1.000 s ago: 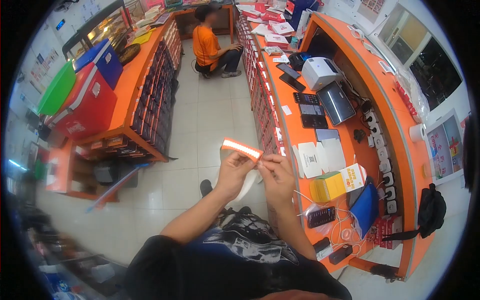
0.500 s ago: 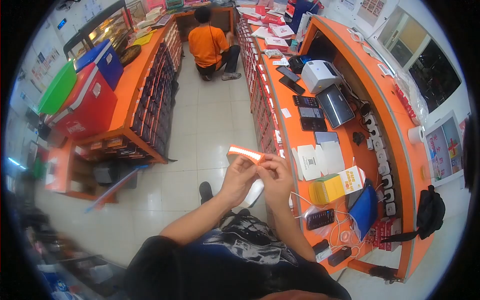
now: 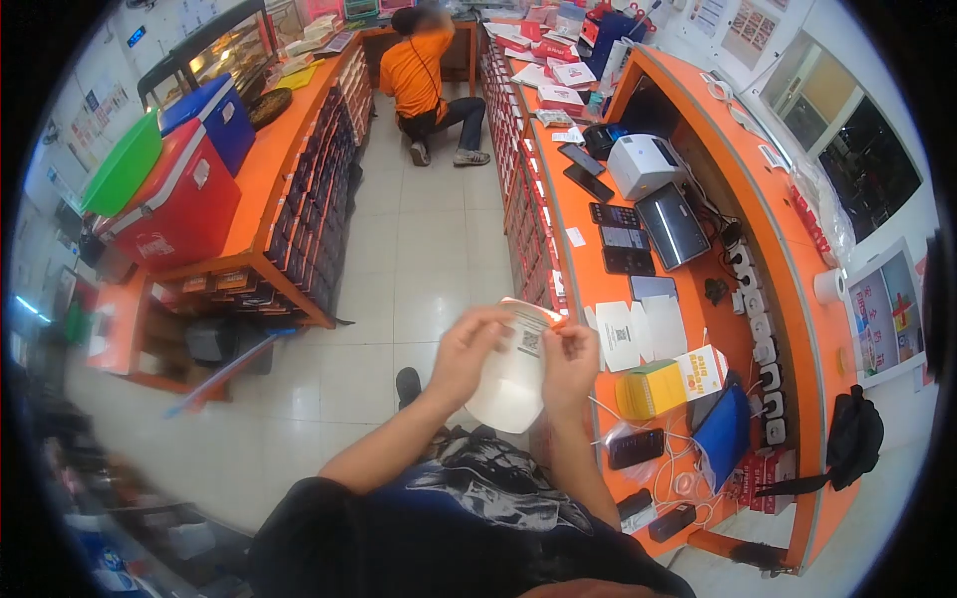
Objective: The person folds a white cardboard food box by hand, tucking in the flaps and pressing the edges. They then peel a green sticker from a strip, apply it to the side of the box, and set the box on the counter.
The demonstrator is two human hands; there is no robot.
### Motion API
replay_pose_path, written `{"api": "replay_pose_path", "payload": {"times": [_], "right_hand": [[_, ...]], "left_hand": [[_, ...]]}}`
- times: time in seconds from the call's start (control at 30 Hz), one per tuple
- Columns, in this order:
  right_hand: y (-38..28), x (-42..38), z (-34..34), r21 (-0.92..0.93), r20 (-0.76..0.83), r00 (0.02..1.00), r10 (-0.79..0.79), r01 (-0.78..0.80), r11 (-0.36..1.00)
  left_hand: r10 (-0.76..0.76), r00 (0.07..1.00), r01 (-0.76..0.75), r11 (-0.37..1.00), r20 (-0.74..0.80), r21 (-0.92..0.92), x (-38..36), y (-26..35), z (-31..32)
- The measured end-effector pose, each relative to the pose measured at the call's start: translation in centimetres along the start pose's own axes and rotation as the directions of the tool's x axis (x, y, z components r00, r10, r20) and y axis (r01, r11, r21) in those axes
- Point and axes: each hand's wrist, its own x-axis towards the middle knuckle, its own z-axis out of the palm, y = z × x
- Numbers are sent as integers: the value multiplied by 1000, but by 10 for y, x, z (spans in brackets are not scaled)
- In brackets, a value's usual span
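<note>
A white card piece (image 3: 516, 384) with a printed square code and an orange upper edge hangs between my two hands. My right hand (image 3: 571, 364) pinches its upper right corner. My left hand (image 3: 469, 354) is at its left side, fingers bent towards the printed part; some blur hides whether they grip it. On the orange counter to the right lie similar white card pieces (image 3: 620, 336), spread flat. Beside them lies a yellow and white box (image 3: 653, 391), and below it a dark phone (image 3: 636, 448).
Several phones, a printer (image 3: 646, 164) and a tablet (image 3: 672, 227) stand on the orange counter (image 3: 588, 284). A person in orange (image 3: 417, 75) crouches at the aisle's far end. Coolers (image 3: 174, 209) stand on the left counter. Cables and a blue pouch (image 3: 723, 431) lie lower right.
The card piece has turned so its broad printed face shows. My left hand has moved apart from my right, which shifted slightly right. The far person has raised an arm.
</note>
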Motion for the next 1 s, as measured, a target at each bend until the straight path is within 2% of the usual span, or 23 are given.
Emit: {"api": "replay_pose_path", "payload": {"times": [0.03,0.07,0.13,0.17,0.2,0.23,0.27,0.3,0.33,0.4,0.43,0.53,0.63,0.67,0.73,0.87,0.93,0.97,1.0], "right_hand": [[-4,2,-2,157,-49,998,50,-42,987],[-8,3,-3,312,-91,990,110,-77,947],[-16,4,-2,339,-79,986,145,-110,934],[-22,2,1,389,-9,985,174,-157,908],[-24,1,4,436,63,978,196,-204,877],[-24,1,6,437,65,979,191,-200,877],[-24,-1,7,388,151,957,248,-288,876],[-23,-3,9,330,231,923,306,-371,868],[-22,-4,11,332,232,925,301,-367,869],[-17,-9,12,89,241,901,362,-392,916],[-11,-9,10,24,286,897,338,-360,933],[-8,-11,11,-25,261,927,269,-273,962],[-4,-7,10,-66,219,925,312,-305,950],[-5,-6,8,-66,221,924,313,-306,950],[-14,-5,7,-234,236,940,247,-192,953],[-7,-10,5,-160,195,937,291,-262,952],[-5,-11,4,-289,179,948,264,-206,935],[-6,-11,4,-287,178,948,264,-206,936],[-6,-10,4,-217,151,957,247,-212,953]], "left_hand": [[168,981,-155,979,-101,131,3,-2,-6],[167,981,-154,979,-102,131,6,-3,-13],[203,954,-114,927,-222,357,15,6,-18],[-25,977,70,976,-211,206,16,11,-17],[-21,977,65,976,-212,206,15,9,-17],[-187,977,188,982,-98,-4,14,5,-15],[-321,946,325,925,51,-195,14,1,-13],[-257,966,255,947,17,-193,13,-5,-9],[-252,968,251,949,17,-191,12,-8,-7],[-207,978,209,976,-29,61,8,-15,-7],[-171,985,172,978,-26,116,9,-24,-12],[-108,994,113,979,-35,168,5,-35,-15],[-87,994,98,977,-70,187,3,-39,-10],[-87,994,99,977,-73,188,2,-39,-9],[-133,989,137,988,-58,71,2,-33,-5],[-138,990,138,990,-23,29,4,-46,-12],[-94,996,93,983,-4,160,3,-46,-15],[-93,996,93,982,-2,162,4,-44,-18],[-147,987,135,977,63,167,5,-31,-16]]}}
